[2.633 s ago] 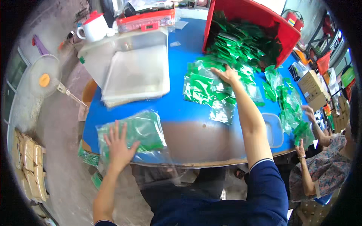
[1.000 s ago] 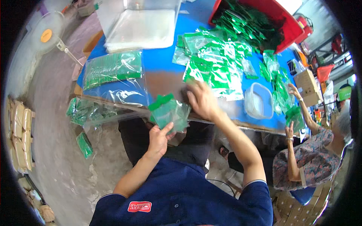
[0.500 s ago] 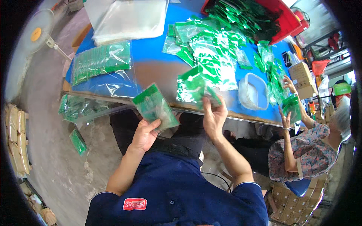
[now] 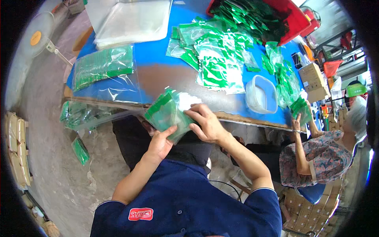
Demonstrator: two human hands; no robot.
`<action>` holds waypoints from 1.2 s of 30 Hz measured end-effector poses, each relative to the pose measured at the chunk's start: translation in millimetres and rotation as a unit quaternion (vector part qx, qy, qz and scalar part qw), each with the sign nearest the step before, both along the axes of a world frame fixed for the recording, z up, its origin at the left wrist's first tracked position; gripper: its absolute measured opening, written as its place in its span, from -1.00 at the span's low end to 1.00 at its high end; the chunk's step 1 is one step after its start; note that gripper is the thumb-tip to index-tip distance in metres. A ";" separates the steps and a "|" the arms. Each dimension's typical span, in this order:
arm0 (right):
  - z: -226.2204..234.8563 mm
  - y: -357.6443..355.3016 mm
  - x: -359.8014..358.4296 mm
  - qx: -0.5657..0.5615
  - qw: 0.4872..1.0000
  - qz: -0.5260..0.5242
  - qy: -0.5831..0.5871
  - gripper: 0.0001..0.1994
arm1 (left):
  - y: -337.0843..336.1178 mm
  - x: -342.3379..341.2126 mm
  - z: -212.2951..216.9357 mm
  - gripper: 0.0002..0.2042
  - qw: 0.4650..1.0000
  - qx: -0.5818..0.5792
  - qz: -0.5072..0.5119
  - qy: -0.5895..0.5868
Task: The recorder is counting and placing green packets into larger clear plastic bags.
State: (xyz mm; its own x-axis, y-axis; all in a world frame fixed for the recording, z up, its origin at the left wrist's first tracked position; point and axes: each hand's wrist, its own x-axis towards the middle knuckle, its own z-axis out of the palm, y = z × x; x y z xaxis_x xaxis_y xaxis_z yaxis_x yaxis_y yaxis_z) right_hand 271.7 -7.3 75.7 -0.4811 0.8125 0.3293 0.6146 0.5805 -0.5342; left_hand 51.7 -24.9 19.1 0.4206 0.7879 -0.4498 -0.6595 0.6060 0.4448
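Packets (image 4: 169, 115), green and clear, make up a loose bundle that the head view shows held up just off the near edge of the blue table (image 4: 158, 51), over the wearer's lap. The left hand (image 4: 159, 143) has its thumb pressed over the lower edge, seemingly clamping the bundle against fingers hidden behind it. The right hand (image 4: 207, 125) touches the bundle's right side with bent fingers; whether they pinch a layer I cannot tell. The layers look fanned and uneven, so a slack left thumb could let slick film slide out, and anything slipping would probably drop to the lap or floor, not the tabletop. A push from the right could also buckle the thin film. On the left, a large clear bag (image 4: 118, 94) with a row of packets inside has its near end over the table edge; a forearm catching that flap could drag it off. Ahead, the loose pile (image 4: 221, 59) lies beneath the mouth of the red bin (image 4: 297, 28), so a careless reach might set more sliding. The clear tub (image 4: 249, 94) stands near the edge, where a right elbow swinging out could knock it.
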 end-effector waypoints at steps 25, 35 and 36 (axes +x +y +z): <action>-7.7 73.0 110.8 0.056 0.938 -0.333 -0.086 -0.53 | 7.8 -12.1 -14.8 -0.50 0.998 0.029 -0.051 -0.023; 4.4 31.5 10.5 0.056 0.963 -0.218 -0.149 -0.54 | -2.9 -15.5 11.2 -0.51 0.999 0.028 -0.026 -0.011; 3.1 29.6 5.6 0.055 0.969 -0.212 -0.117 -0.53 | -0.6 -15.1 13.3 -0.52 0.999 0.033 -0.023 -0.001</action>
State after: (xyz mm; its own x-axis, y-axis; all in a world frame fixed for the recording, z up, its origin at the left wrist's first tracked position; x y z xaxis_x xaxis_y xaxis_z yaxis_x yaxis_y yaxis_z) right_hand 277.2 22.3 78.7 -0.1837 0.9195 0.3475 0.9072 0.2947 -0.3002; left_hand 36.6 -25.6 32.4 0.4576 0.7958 -0.3967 -0.6321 0.6049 0.4843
